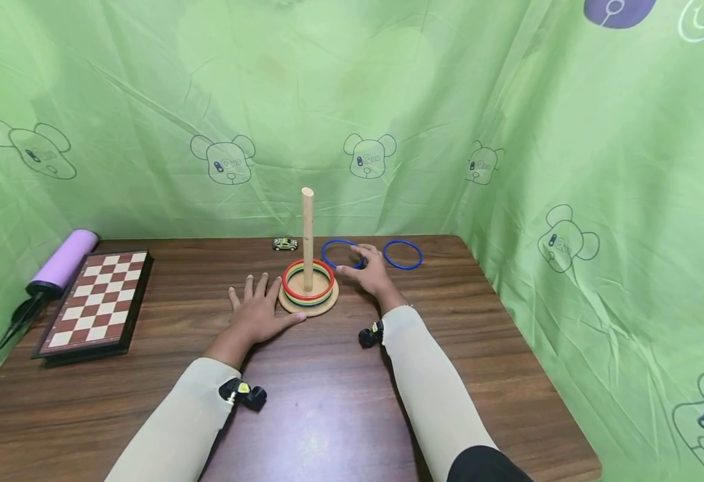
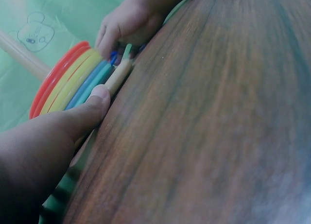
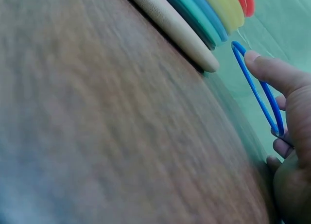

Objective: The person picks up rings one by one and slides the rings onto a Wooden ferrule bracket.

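Note:
A round wooden base (image 1: pixel 330 302) with an upright peg (image 1: pixel 307 234) stands on the table. Stacked around the peg are several rings, with a red ring (image 2: pixel 58 78) on top and yellow, blue and green ones below. My left hand (image 1: pixel 256 318) lies beside the base, fingers spread and straight, its thumb touching the base's near edge. To the right of the stand, my right hand (image 1: pixel 373 273) pinches a blue ring (image 3: pixel 272 101) between thumb and fingers. In the right wrist view that ring is tilted, apart from the stack. A second blue ring (image 1: pixel 402 268) lies flat further right.
Behind the stand sits a small toy car (image 1: pixel 285 244). At the left lie a checkered game board (image 1: pixel 98 298) and a purple cylinder with a black end (image 1: pixel 65 258). A green curtain (image 1: pixel 303 100) hangs along the table's back and sides.

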Motion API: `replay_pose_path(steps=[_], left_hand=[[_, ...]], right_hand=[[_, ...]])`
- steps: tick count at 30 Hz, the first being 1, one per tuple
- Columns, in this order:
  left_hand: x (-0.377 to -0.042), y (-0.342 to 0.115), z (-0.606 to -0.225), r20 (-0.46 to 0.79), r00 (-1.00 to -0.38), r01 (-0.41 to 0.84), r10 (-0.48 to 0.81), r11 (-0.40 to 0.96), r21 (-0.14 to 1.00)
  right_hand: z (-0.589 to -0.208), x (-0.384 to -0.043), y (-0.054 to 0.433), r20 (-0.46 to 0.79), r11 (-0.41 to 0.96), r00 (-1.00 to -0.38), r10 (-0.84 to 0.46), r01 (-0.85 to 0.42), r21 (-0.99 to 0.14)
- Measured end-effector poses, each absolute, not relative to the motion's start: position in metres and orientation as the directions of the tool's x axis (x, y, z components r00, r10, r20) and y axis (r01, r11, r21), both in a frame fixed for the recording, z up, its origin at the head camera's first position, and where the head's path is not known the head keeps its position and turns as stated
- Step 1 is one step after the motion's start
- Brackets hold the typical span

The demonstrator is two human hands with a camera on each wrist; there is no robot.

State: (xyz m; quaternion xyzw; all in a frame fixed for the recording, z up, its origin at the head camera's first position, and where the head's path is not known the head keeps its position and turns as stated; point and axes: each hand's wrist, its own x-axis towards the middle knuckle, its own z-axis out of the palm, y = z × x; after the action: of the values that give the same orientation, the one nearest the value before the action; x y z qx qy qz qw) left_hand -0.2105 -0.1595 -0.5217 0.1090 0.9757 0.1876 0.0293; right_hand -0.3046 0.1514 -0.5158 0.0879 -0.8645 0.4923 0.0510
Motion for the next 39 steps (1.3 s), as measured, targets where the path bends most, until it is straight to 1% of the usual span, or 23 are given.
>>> replay_pose_path(steps=[6,12,15,23,33,39], left_hand=[[-0.211,-0.159,-0.521,-0.011,-0.975,0.203,0.223,0.907,0.369],[-0.211,-0.159,-0.522,-0.020,-0.974,0.202,0.224,0.909,0.364],[-0.211,-0.159,-0.523,-0.016,-0.974,0.203,0.224,0.908,0.367],[-0.211,-0.158,-0.521,-0.012,-0.974,0.204,0.224,0.908,0.366],[-0.209,-0.158,-0.519,0.008,-0.976,0.206,0.219,0.905,0.372],[-0.210,-0.159,-0.520,0.003,-0.976,0.205,0.219,0.908,0.365]], right_hand=[[-0.516,-0.301,0.152,0.204,0.439,-0.976,-0.080,-0.218,-0.872],[-0.512,-0.298,0.148,0.255,0.374,-0.967,-0.017,-0.243,-0.895],[-0.508,-0.296,0.145,0.268,0.376,-0.963,0.002,-0.248,-0.893],[-0.491,-0.289,0.139,0.256,0.348,-0.967,0.016,-0.234,-0.908],[-0.467,-0.286,0.131,0.319,0.375,-0.946,0.051,-0.278,-0.884],[-0.448,-0.282,0.126,0.336,0.406,-0.940,0.055,-0.286,-0.868]])
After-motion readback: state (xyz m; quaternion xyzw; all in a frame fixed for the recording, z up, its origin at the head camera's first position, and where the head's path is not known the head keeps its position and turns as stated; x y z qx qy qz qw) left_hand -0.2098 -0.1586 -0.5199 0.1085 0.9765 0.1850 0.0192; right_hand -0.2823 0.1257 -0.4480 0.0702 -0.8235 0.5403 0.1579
